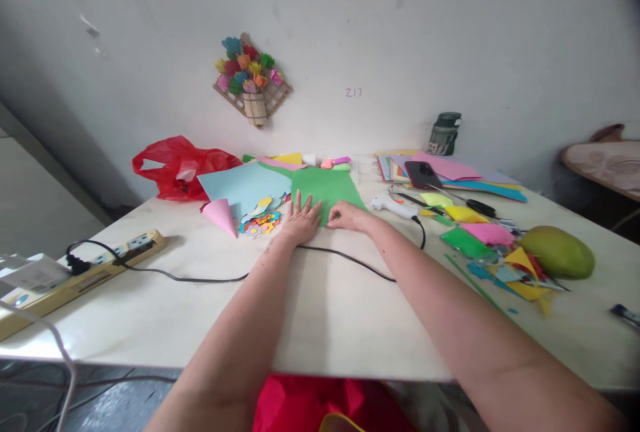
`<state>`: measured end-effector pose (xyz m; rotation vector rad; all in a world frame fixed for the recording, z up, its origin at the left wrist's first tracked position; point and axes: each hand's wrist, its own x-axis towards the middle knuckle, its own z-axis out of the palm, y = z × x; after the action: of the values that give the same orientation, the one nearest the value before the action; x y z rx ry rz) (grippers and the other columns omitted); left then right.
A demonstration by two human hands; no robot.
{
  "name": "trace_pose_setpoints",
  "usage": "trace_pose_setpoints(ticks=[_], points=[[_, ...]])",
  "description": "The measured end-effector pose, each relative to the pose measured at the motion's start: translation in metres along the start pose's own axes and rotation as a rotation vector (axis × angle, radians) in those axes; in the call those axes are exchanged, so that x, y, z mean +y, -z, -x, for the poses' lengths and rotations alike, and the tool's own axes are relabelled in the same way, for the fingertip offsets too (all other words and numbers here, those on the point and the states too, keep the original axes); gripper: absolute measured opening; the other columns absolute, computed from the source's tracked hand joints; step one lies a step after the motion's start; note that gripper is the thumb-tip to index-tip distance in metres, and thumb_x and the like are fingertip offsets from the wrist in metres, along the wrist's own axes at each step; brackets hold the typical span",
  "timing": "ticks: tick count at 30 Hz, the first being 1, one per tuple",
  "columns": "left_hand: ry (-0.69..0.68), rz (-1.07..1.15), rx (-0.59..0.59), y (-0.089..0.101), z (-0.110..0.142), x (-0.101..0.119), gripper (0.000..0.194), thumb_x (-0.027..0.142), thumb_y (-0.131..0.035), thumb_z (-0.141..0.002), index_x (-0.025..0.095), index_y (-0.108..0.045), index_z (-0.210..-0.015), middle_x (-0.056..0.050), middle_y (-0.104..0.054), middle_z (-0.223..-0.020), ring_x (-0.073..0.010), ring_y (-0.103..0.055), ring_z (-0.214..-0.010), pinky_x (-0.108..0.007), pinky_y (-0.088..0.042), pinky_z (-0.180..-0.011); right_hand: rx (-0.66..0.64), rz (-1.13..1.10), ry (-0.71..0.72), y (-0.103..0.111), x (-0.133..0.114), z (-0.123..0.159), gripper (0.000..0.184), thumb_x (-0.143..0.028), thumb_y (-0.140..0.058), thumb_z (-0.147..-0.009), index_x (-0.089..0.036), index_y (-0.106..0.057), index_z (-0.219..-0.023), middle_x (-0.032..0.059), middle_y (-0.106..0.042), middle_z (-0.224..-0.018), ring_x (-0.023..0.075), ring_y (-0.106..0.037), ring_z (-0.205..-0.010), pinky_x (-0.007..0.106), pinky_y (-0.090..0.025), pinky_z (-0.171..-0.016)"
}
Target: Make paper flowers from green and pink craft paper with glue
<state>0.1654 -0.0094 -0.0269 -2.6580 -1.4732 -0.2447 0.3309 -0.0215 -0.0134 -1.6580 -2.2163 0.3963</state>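
A green sheet (pixel 323 185) of craft paper or foam lies on the white table in front of me. My left hand (pixel 301 219) rests flat on its near left part, fingers spread. At the sheet's near edge my right hand (pixel 345 217) is closed, with thumb and fingertips together; what they pinch, if anything, is hidden. A pile of colourful paper flowers (pixel 260 222) sits just left of my left hand. Behind the pile is a light blue sheet (pixel 240 185), with a pink cone (pixel 220 215) on its near side. A white glue gun (pixel 393 205) lies right of my right hand.
A black cord (pixel 195 279) crosses the table from a power strip (pixel 135 245). A red plastic bag (pixel 183 165) sits back left. At right are a phone (pixel 423 175) on stacked sheets, scissors (pixel 480 207), coloured scraps (pixel 525 279), a green mango-like fruit (pixel 557 252) and a bottle (pixel 445 133).
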Motion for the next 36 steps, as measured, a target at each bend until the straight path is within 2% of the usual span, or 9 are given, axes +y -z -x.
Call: trace_pose_setpoints(ticks=[4,9,13,19,24,31,36], points=[[-0.005,0.022,-0.034,0.002,0.000,0.000,0.052,0.037,-0.021,-0.088,0.021,-0.023,-0.137,-0.004,-0.016,-0.145,-0.0268,0.011,-0.131,-0.048,-0.006,-0.105,-0.056,-0.057,-0.038,0.002,0.003,-0.001,0.014,-0.027,-0.063,-0.067,-0.014,-0.068,-0.070,0.0017,-0.065,-0.066,0.0094,-0.053,-0.059,0.018,-0.037,-0.055],[-0.002,0.043,-0.045,0.003,0.000,0.000,0.053,0.038,-0.020,-0.088,0.021,-0.021,-0.138,-0.005,-0.017,-0.145,-0.0265,0.011,-0.131,-0.047,-0.008,-0.105,-0.057,-0.048,-0.065,0.002,0.004,-0.002,0.019,-0.029,-0.062,-0.067,-0.012,-0.068,-0.069,0.0014,-0.063,-0.058,0.0080,-0.048,-0.051,0.018,-0.034,-0.048],[-0.001,0.068,-0.072,0.004,-0.001,-0.001,0.054,0.041,-0.016,-0.088,0.021,-0.020,-0.138,-0.004,-0.017,-0.145,-0.0256,0.011,-0.131,-0.045,-0.005,-0.105,-0.067,-0.033,-0.127,0.005,-0.003,0.002,0.018,-0.029,-0.062,-0.068,-0.012,-0.068,-0.068,0.0006,-0.062,-0.057,0.0067,-0.045,-0.048,0.017,-0.032,-0.046],[0.007,0.103,-0.142,0.006,-0.002,-0.001,0.066,0.057,-0.017,-0.082,0.023,-0.015,-0.139,-0.002,-0.011,-0.146,-0.0254,0.014,-0.131,-0.046,-0.002,-0.105,-0.093,-0.026,-0.204,0.013,-0.013,0.006,0.015,-0.027,-0.063,-0.068,-0.013,-0.067,-0.070,-0.0005,-0.060,-0.057,0.0059,-0.043,-0.048,0.017,-0.031,-0.044],[0.027,0.080,-0.141,0.008,-0.003,0.000,0.064,0.056,-0.025,-0.081,0.029,-0.015,-0.138,-0.002,-0.010,-0.146,-0.0275,0.014,-0.130,-0.049,-0.004,-0.103,-0.090,-0.009,-0.208,0.012,-0.011,0.004,0.018,-0.031,-0.064,-0.066,-0.013,-0.066,-0.068,-0.0001,-0.060,-0.058,0.0068,-0.044,-0.049,0.018,-0.031,-0.045],[0.099,0.087,-0.163,0.011,-0.007,-0.001,0.069,0.063,-0.032,-0.075,0.035,-0.019,-0.136,-0.002,-0.006,-0.146,-0.0330,0.014,-0.129,-0.053,-0.005,-0.101,-0.090,0.039,-0.176,0.013,-0.006,0.003,0.018,-0.032,-0.065,-0.066,-0.015,-0.064,-0.066,-0.0016,-0.059,-0.058,0.0067,-0.045,-0.051,0.017,-0.031,-0.046],[0.151,0.084,-0.122,0.008,-0.006,-0.005,0.068,0.064,-0.035,-0.073,0.037,-0.024,-0.134,0.001,-0.005,-0.147,-0.0339,0.016,-0.128,-0.054,-0.002,-0.101,-0.081,0.023,-0.191,0.012,-0.003,0.003,0.019,-0.033,-0.065,-0.065,-0.015,-0.064,-0.068,-0.0014,-0.060,-0.060,0.0072,-0.046,-0.052,0.018,-0.031,-0.045]])
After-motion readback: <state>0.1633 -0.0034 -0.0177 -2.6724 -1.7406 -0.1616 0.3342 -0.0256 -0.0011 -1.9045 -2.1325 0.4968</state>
